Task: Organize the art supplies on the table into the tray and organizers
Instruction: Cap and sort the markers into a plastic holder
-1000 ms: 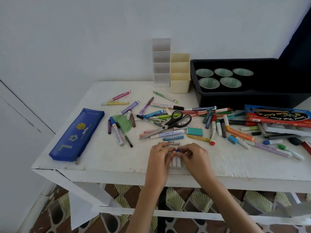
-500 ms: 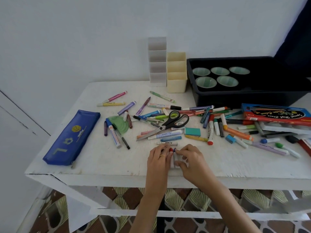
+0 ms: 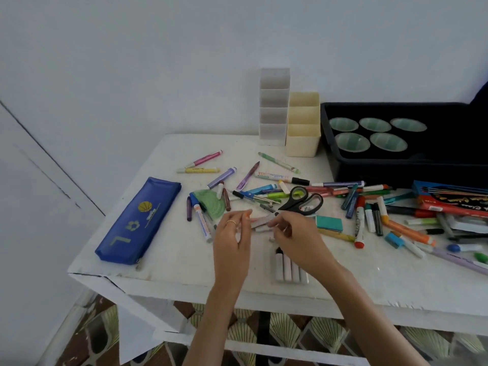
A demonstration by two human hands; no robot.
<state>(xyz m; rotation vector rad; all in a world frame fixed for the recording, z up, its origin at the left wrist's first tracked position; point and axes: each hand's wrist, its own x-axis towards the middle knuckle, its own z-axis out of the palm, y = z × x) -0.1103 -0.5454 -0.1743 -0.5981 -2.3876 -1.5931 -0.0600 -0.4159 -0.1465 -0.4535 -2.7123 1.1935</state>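
Note:
Loose markers and crayons (image 3: 359, 207) lie scattered across the white table (image 3: 163, 262). Several white markers (image 3: 290, 268) are lined up side by side near the front edge, partly under my right wrist. My left hand (image 3: 232, 233) pinches an orange-tipped marker (image 3: 248, 213) at its fingertips. Just right of it, my right hand (image 3: 298, 239) curls its fingers on a pale marker (image 3: 260, 225) beside the blades of the black scissors (image 3: 301, 200). Both hands are blurred. The black tray (image 3: 340, 170) and the white organizer (image 3: 273, 112) and cream organizer (image 3: 302, 140) stand at the back.
A blue pencil case (image 3: 137, 220) lies at the left. Several green cups (image 3: 352, 142) sit in the tray. A red box (image 3: 449, 199) lies at the right edge. A teal eraser (image 3: 328, 223) and a green protractor (image 3: 211, 204) rest among the markers.
Both hands have left the lined-up white markers near the front edge and moved up to the pile by the scissors. The left hand now has an orange-tipped marker.

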